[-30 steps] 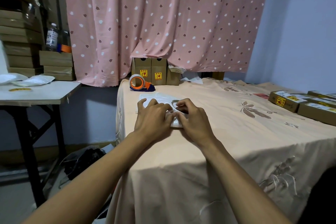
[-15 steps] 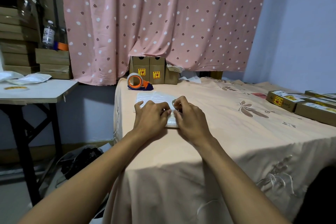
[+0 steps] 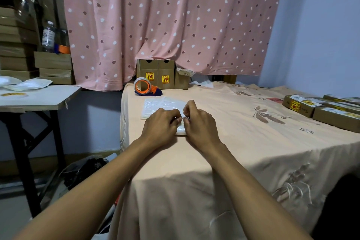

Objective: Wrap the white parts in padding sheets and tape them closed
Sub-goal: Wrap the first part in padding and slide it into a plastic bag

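A translucent white padding sheet (image 3: 162, 104) lies flat on the peach tablecloth. Its near part is folded into a small white bundle (image 3: 181, 129), mostly hidden under my hands. My left hand (image 3: 160, 125) and my right hand (image 3: 200, 123) sit side by side on the bundle, fingers curled and pinching the fold between them. The white part inside cannot be seen. An orange tape dispenser (image 3: 145, 86) with a blue base stands just beyond the sheet, near the table's left edge.
Brown boxes with yellow labels (image 3: 157, 76) stand at the back under the pink curtain. Flat labelled cartons (image 3: 321, 108) lie at the right. A side table (image 3: 37, 97) at the left holds white padded packets and a tape roll. The tablecloth's left edge (image 3: 122, 122) drops off close to my hands.
My fingers have curled in from flat to pinching the fold, and both hands have drawn slightly toward me with the bundle. The view has shifted a little.
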